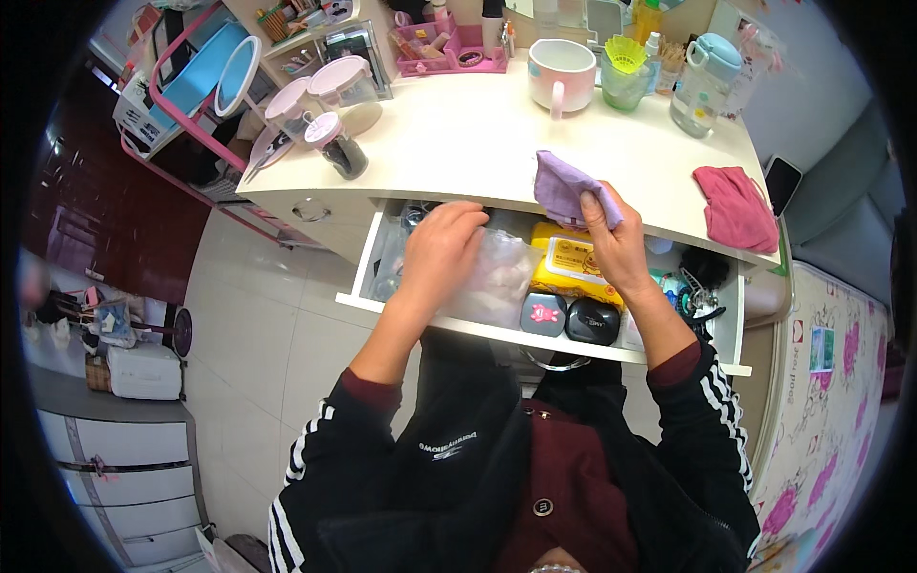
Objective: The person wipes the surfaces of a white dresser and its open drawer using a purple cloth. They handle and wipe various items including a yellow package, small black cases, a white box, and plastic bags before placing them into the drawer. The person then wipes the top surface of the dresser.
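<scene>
My right hand (617, 240) pinches a folded purple cloth (569, 188) between thumb and fingers, above the open drawer (473, 331) of a cream dresser. Over the drawer's left half, my left hand (445, 251) is slightly blurred, palm down, on or just above a translucent plastic bag (501, 276); its fingertips are partly hidden, and I cannot tell if it grips anything. Between the hands lies a yellow pack of wipes (566, 258). In front of it are a dark case with a pink figure (543, 314) and a black case (592, 321). Hair clips (693, 294) lie at the right.
On the dresser top stand a pink-white mug (562, 75), a green cup (627, 86), a water jug (706, 86) and a lidded jar (337, 147). A dark pink cloth (736, 208) lies near the right edge, beside a phone (782, 185). A pink-framed cart (193, 129) stands left.
</scene>
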Tool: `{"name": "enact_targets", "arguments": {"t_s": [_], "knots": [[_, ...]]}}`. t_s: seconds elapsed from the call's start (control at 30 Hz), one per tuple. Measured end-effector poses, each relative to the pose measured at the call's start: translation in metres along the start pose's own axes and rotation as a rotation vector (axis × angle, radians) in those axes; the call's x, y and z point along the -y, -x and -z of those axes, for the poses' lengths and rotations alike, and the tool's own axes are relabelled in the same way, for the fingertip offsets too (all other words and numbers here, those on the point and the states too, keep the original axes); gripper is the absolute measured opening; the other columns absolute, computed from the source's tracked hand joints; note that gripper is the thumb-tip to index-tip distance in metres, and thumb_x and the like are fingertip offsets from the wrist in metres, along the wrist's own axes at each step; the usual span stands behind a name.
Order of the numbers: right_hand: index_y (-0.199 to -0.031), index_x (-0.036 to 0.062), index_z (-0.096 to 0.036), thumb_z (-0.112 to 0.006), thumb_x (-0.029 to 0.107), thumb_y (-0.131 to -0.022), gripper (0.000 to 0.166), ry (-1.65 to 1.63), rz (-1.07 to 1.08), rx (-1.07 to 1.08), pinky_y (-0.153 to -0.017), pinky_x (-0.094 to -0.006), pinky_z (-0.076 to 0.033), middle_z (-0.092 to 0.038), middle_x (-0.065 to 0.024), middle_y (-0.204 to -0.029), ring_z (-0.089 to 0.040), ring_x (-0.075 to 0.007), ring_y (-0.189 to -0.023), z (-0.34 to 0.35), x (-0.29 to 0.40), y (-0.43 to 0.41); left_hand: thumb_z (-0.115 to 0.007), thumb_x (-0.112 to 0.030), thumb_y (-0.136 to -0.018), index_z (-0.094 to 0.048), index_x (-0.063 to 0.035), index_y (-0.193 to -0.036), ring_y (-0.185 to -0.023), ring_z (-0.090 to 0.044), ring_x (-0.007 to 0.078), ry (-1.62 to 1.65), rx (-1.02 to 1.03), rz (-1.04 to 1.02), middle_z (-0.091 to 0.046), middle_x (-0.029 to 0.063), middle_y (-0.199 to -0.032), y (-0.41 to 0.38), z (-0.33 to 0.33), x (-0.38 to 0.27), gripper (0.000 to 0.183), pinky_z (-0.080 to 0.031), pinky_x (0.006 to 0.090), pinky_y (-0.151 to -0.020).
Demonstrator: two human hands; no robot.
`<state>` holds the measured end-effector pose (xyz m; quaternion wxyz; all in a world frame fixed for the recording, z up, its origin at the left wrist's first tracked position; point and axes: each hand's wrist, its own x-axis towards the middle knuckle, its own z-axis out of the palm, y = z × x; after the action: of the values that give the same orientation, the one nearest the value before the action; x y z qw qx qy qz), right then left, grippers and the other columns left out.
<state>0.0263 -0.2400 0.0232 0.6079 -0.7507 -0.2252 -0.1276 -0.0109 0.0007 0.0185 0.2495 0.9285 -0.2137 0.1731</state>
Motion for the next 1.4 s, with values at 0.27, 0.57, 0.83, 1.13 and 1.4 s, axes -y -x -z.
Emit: {"name": "enact_targets", "arguments": {"t_s": [0.27,0.57,0.83,1.13,1.4], "knots": [[-0.103,0.003,-0.057,-0.054,0.024,-0.093,0.023,0.057,-0.031,0.051,-0.061,-0.0336,-0.047,-0.059,-0.0176,-0.078,-0.059,-0.0291,-0.067,-0.007,-0.01,0.002,-0.054,-0.03,-0.087,-0.036,0.0035,-0.135,-0.13,-0.035,0.0377,-0.019,0.486,-0.1,-0.038,0.0256,-0.139,0.013,-0.019,0.008,0.061,-0.022,0.0454,-0.111],[-0.103,0.0042,-0.058,-0.054,0.024,-0.093,0.022,0.088,0.028,0.014,-0.062,-0.0352,-0.047,-0.06,-0.0188,-0.08,-0.06,-0.035,-0.071,-0.006,0.0,0.0,-0.058,-0.03,-0.085,-0.04,0.0046,-0.131,-0.127,-0.038,0.0388,-0.122,0.357,-0.038,-0.043,0.0245,-0.134,0.016,-0.037,-0.003,0.06,-0.025,0.0466,-0.109],[-0.105,0.0046,-0.058,-0.053,0.024,-0.094,0.023,0.002,0.012,-0.01,-0.062,-0.0334,-0.047,-0.06,-0.0169,-0.079,-0.06,-0.0295,-0.067,-0.004,-0.011,-0.001,-0.064,-0.023,-0.081,-0.039,0.0021,-0.133,-0.131,-0.035,0.036,0.087,0.24,0.002,-0.039,0.0217,-0.139,0.013,-0.011,-0.026,0.063,-0.024,0.0459,-0.11],[-0.103,-0.0001,-0.057,-0.051,0.024,-0.097,0.026,0.077,0.072,-0.176,-0.065,-0.0266,-0.047,-0.058,-0.0068,-0.075,-0.054,-0.012,-0.069,0.024,0.001,-0.015,-0.079,-0.041,-0.063,-0.034,-0.0007,-0.137,-0.133,-0.033,0.0339,0.002,0.233,-0.133,-0.036,0.0192,-0.141,0.048,-0.02,-0.064,0.095,-0.024,0.0471,-0.11],[-0.106,-0.0025,-0.058,-0.05,0.024,-0.096,0.03,0.375,-0.014,-0.213,-0.077,-0.0294,-0.045,-0.06,-0.0113,-0.089,-0.056,-0.0177,-0.083,0.074,-0.009,-0.015,-0.073,-0.054,-0.062,-0.029,0.0029,-0.138,-0.137,-0.026,0.0336,-0.114,0.177,-0.126,-0.03,0.0201,-0.145,0.019,-0.03,-0.048,0.105,-0.019,0.0466,-0.112]]}}
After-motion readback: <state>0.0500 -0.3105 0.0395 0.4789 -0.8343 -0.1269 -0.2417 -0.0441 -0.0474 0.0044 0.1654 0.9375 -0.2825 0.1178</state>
